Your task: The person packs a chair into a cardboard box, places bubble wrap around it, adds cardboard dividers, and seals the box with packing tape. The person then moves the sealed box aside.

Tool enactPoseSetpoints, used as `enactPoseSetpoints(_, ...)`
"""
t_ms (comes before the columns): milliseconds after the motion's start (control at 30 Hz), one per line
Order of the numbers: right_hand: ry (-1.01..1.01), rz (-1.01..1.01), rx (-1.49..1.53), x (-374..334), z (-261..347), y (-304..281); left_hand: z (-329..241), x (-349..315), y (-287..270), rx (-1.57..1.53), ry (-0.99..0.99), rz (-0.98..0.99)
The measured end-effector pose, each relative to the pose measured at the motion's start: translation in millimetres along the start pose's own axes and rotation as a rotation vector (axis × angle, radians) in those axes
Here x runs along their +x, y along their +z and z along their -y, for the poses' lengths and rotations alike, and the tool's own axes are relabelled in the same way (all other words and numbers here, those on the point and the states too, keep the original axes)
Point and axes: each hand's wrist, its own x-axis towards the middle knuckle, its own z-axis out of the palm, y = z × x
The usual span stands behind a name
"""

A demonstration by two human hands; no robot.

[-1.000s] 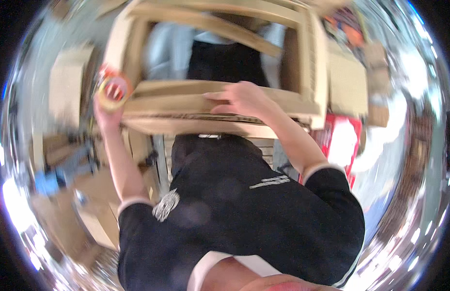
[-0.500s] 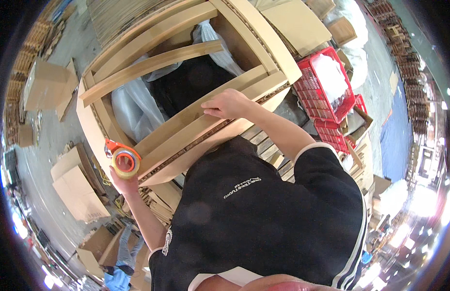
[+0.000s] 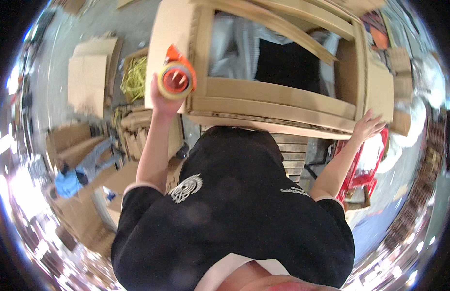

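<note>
Right now the person is holding an orange tape dispenser [image 3: 176,77] up in the left hand [image 3: 161,99], whose fingers are clamped around its handle, and is pressing the roll end against the left front corner of a large cardboard-framed crate [image 3: 278,94]. The right hand [image 3: 368,127] is resting spread, fingers apart, on the crate's lower right corner and grasping nothing, seemingly steadying the load. Judging from this, the step in hand looks like taping along the crate's cardboard edging, with the dispenser just meeting the board. The next move probably calls for firm, even pressure while the roll is drawn along the lower rail, with the free hand bracing the frame so that it does not shift. The crate is sitting directly in front of the person's chest, above the black shirt [image 3: 234,213], and is filling the upper middle of the view. It is looking like an open frame of tan cardboard strips and angle pieces, with a diagonal brace [image 3: 288,36] crossing the opening; behind the strips a black object [image 3: 288,63] is showing, wrapped partly in pale plastic sheeting [image 3: 234,43]. Slatted timber, perhaps a pallet [image 3: 292,150], is showing under the crate. To the left, flattened cardboard sheets [image 3: 89,72] and a box of yellowish strapping [image 3: 134,77] are lying on the floor, and another person in blue [image 3: 74,177] is crouching well apart; a red trolley [image 3: 360,165] is standing to the right.
</note>
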Motion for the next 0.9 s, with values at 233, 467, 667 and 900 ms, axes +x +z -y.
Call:
enactPoseSetpoints(233, 0.198, 0.178, -0.069, -60.1, 79.9, 8.6, -8.1, 59.9, 34.3, -0.123, -0.055, 0.052)
enactPoseSetpoints(467, -0.752, 0.280, 0.455, -4.9, 361.0, 8.9, 22.6, 120.0, 47.3, -0.014, -0.116, 0.165)
enactPoseSetpoints(667, -0.771, 0.474, 0.254, 36.3, 465.4, 73.6, 18.4, 125.5, 39.2, -0.066, -0.179, 0.063)
enactPoseSetpoints(900, -1.010, 0.316, 0.846, 85.1, 445.7, -32.1, 10.3, 120.9, 54.1, -0.022, -0.202, -0.161)
